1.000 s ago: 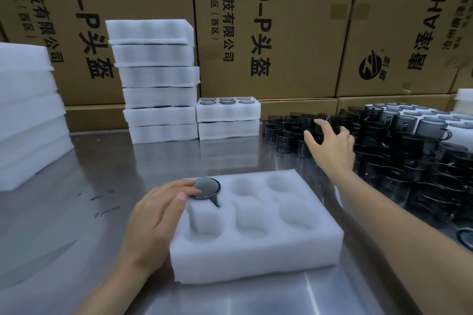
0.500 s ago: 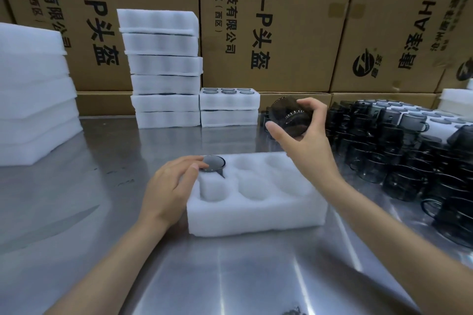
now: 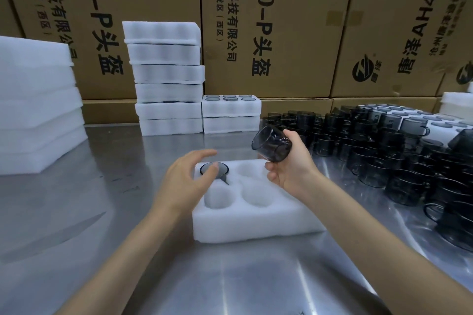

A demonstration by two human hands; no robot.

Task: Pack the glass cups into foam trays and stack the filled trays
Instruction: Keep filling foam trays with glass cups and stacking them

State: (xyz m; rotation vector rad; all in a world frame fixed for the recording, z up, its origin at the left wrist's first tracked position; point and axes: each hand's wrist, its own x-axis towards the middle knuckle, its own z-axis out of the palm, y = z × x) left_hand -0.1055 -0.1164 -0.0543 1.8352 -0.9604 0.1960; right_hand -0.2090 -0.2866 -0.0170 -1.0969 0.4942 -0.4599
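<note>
Since the earlier frame we find the right hand (image 3: 289, 169) has carried its glass cup (image 3: 271, 144) down and toward the foam tray (image 3: 256, 222), and the left hand (image 3: 186, 181) has lifted off the seated cup (image 3: 214, 169).

Behind stand cardboard cartons (image 3: 268, 25). We see the steel surface (image 3: 76, 212) bearing the tall stack of filled trays (image 3: 166, 79), a short stack (image 3: 231, 114) beside it, and blank foam (image 3: 35, 105) at far left. Loose dark cups (image 3: 384, 151) crowd the right side.

The tray lies centre with one cup seated in its far left pocket. The right hand's fingers (image 3: 294, 139) curl round the tilted cup, held above the tray's far right pockets. The left hand hovers over the seated cup, its fingers (image 3: 204, 154) spread and relaxed, gripping nothing.
</note>
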